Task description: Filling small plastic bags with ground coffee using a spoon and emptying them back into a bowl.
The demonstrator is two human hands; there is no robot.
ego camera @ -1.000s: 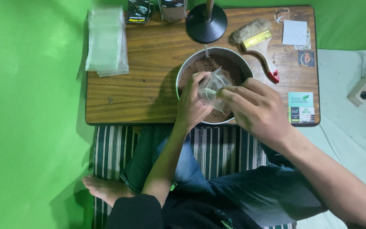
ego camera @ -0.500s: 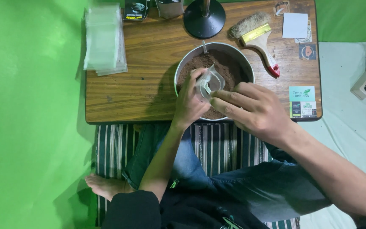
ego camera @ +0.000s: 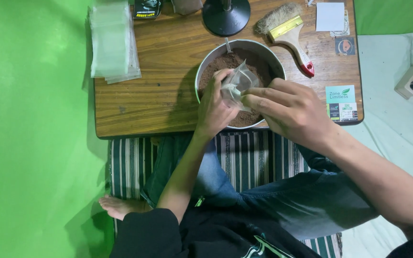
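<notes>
Grip on both sides pinched tight around the small clear bag (ego camera: pixel 237 86), held right over the metal bowl (ego camera: pixel 205 62) of brown powder (ego camera: pixel 216 64). Left hand (ego camera: pixel 215 107) wrapped on the bag's near-left edge, fingers curled up along its side; right hand (ego camera: pixel 292 112) coming in from the right, fingertips closed on the lower right corner. Bag sitting between the two hands, mouth tipped up and away toward the far rim, long axis running roughly from the near edge of the bowl to the far one. Powder lying directly beneath and just beyond the bag, so closer to the bag's mouth than to either wrist. Left hand the nearer of the two to the powder, its knuckles over the bowl's left half; right hand mostly over the near-right rim. Thin metal handle (ego camera: pixel 227 45) poking out of the powder at the far rim, untouched. On the desk (ego camera: pixel 168 71): stack of clear bags (ego camera: pixel 113 40) well off to the left, brush (ego camera: pixel 290 33) just beyond the bowl to the right, black lamp base (ego camera: pixel 225 16) behind.
</notes>
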